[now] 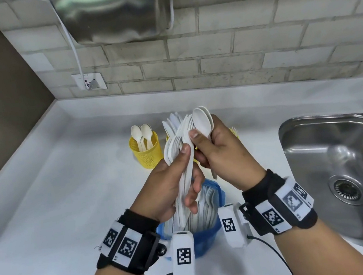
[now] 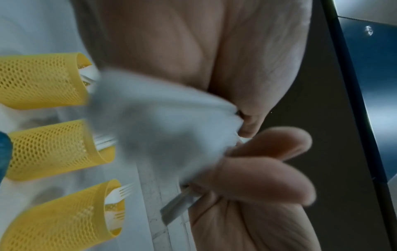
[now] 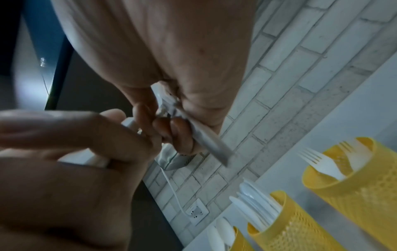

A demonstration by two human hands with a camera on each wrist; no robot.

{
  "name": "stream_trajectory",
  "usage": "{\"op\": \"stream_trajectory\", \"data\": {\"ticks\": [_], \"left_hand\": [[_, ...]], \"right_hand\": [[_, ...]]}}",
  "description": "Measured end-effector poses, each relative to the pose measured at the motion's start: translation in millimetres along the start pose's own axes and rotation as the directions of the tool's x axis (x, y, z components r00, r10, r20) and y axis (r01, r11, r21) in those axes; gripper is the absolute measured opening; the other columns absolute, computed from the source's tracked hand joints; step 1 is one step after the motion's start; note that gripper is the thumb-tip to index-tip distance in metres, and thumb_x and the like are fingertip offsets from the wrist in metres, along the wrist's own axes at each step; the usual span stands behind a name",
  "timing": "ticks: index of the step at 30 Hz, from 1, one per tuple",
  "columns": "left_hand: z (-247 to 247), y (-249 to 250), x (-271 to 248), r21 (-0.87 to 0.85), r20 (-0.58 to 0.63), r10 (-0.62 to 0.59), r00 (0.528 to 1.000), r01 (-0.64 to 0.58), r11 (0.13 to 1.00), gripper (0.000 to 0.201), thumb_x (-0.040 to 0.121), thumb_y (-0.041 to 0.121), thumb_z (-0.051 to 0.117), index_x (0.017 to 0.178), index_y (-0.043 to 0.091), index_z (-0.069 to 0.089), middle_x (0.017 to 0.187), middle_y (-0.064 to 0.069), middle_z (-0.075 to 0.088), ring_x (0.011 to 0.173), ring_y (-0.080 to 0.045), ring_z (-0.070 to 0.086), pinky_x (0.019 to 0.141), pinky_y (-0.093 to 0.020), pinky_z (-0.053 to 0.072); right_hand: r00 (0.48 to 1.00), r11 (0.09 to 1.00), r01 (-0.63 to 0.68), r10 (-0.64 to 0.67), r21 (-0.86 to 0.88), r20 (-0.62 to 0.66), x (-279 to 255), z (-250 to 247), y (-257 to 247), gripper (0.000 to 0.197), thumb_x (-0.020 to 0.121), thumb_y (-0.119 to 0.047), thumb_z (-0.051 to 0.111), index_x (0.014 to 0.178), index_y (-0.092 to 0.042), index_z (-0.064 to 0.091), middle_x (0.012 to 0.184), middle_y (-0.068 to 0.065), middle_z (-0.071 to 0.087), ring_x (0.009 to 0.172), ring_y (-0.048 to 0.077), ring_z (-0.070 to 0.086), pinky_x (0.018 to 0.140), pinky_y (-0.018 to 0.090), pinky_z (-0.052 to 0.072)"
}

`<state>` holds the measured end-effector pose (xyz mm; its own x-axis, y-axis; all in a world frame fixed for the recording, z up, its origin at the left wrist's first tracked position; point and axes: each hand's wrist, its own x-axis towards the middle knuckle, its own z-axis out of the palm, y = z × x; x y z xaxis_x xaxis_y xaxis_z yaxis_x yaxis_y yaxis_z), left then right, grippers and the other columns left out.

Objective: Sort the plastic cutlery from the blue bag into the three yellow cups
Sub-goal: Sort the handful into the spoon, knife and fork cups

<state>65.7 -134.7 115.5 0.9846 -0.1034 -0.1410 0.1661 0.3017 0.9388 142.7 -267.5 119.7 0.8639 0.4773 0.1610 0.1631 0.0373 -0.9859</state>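
Your left hand [image 1: 167, 187] is closed round a thick bundle [image 1: 180, 159] of white cutlery, thumb laid along the front, fingers curled behind the handles. You hold it upright above the blue bag [image 1: 203, 236], which sits open at the near counter [image 1: 65, 191] edge with more white pieces inside.

Your right hand [image 1: 222, 154] is closed too: it grips spoons [image 1: 201, 120] of its own, bowls up past the thumb, handles running down through the palm. Its thumb tip also presses on the top of the bundle, so both hands meet there. In the right wrist view one handle [image 3: 211, 144] sticks out below the curled fingers [image 3: 178, 134]. The left wrist view shows the bundle only as a pale blur against the palm.

Three yellow mesh cups stand in a row behind the hands, toward the brick wall [image 1: 234, 57].
- Spoon cup [image 1: 147, 151], left: two spoons, bowls up.
- Knife cup [image 3: 285, 227], middle: several knives; mostly hidden behind your hands from the head camera.
- Fork cup [image 3: 354, 183], right: forks, tines up; only a sliver shows from the head camera.

A steel sink [image 1: 347, 170] lies to the right of the counter. A steel appliance [image 1: 112, 10] hangs on the wall, its white cord [image 1: 73, 47] running down to a socket [image 1: 89, 81].
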Motion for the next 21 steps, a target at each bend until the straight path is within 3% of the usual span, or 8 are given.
{"op": "stream_trajectory", "data": {"ticks": [2,5,8,12,14,17,19,21], "left_hand": [[6,-2,0,-0.029,0.03,-0.017,0.999,0.018,0.999,0.052,0.103,0.05,0.042,0.091,0.005,0.064,0.056,-0.015,0.051,0.03,-0.016,0.037,0.04,-0.028,0.049],[12,-5,1,-0.074,0.082,-0.027,0.996,0.033,0.997,0.051,0.103,0.05,0.041,0.108,0.003,0.061,0.056,-0.014,0.052,0.03,-0.015,0.039,0.039,-0.027,0.05],[16,-7,3,-0.081,0.09,-0.034,0.995,0.041,0.996,0.052,0.103,0.05,0.04,0.117,0.003,0.06,0.067,-0.017,0.059,0.037,-0.018,0.05,0.045,-0.031,0.055],[15,-10,12,-0.109,-0.11,0.003,0.994,-0.015,0.994,0.046,0.104,0.042,0.045,0.115,0.002,0.064,0.096,-0.023,0.069,0.071,-0.029,0.068,0.071,-0.041,0.061],[13,-12,16,-0.07,-0.224,0.021,0.974,-0.037,0.997,0.038,0.106,0.036,0.046,0.103,0.003,0.064,0.097,-0.017,0.068,0.085,-0.028,0.067,0.079,-0.04,0.059],[10,-14,23,-0.054,-0.334,0.024,0.942,-0.044,0.998,0.035,0.106,0.036,0.051,0.081,0.013,0.056,0.072,-0.003,0.048,0.065,-0.017,0.045,0.064,-0.031,0.053],[12,-11,26,-0.088,-0.342,-0.008,0.94,-0.024,0.996,0.038,0.104,0.042,0.054,0.077,0.016,0.055,0.067,-0.001,0.031,0.057,-0.014,0.028,0.05,-0.024,0.039],[17,-9,28,-0.097,-0.323,-0.035,0.946,0.003,0.995,0.041,0.101,0.05,0.055,0.078,0.017,0.056,0.067,-0.002,0.022,0.054,-0.012,0.022,0.044,-0.022,0.03]], "right_hand": [[1.0,0.997,-0.014,0.013,0.073,0.017,-4,-4,1,0.015,0.108,-0.019,0.05,0.114,-0.005,0.053,0.06,-0.014,0.052,0.051,0.002,0.048,0.051,0.018,0.043],[0.994,0.967,-0.086,0.067,0.241,0.087,-8,-12,0,0.033,0.108,-0.02,0.048,0.117,0.011,0.056,0.05,-0.006,0.041,0.047,0.011,0.039,0.049,0.021,0.043],[0.994,0.953,-0.107,0.096,0.284,0.053,-9,-19,0,0.032,0.109,-0.021,0.047,0.11,0.009,0.06,0.052,-0.002,0.042,0.048,0.018,0.038,0.045,0.021,0.041],[0.984,0.956,-0.063,0.107,0.287,-0.14,-2,-33,7,0.036,0.107,-0.024,0.052,0.113,0.011,0.059,0.064,0.01,0.044,0.053,0.02,0.037,0.044,0.023,0.034],[0.991,0.962,-0.035,0.068,0.272,-0.112,-1,-41,8,0.036,0.102,-0.028,0.053,0.114,0.005,0.062,0.074,0.015,0.043,0.059,0.024,0.035,0.048,0.025,0.033],[1.0,0.988,-0.024,0.025,0.155,0.0,-5,-47,6,0.031,0.108,-0.02,0.05,0.115,0.008,0.06,0.073,0.015,0.047,0.058,0.024,0.036,0.044,0.022,0.036],[0.999,0.993,-0.028,0.024,0.111,0.032,-8,-46,6,0.028,0.108,-0.014,0.047,0.116,0.01,0.06,0.068,0.009,0.051,0.057,0.024,0.039,0.043,0.019,0.037],[0.997,0.992,-0.043,0.035,0.12,0.065,-8,-42,8,0.027,0.108,-0.011,0.046,0.118,0.01,0.06,0.065,-0.001,0.056,0.054,0.013,0.047,0.046,0.016,0.04]]}}
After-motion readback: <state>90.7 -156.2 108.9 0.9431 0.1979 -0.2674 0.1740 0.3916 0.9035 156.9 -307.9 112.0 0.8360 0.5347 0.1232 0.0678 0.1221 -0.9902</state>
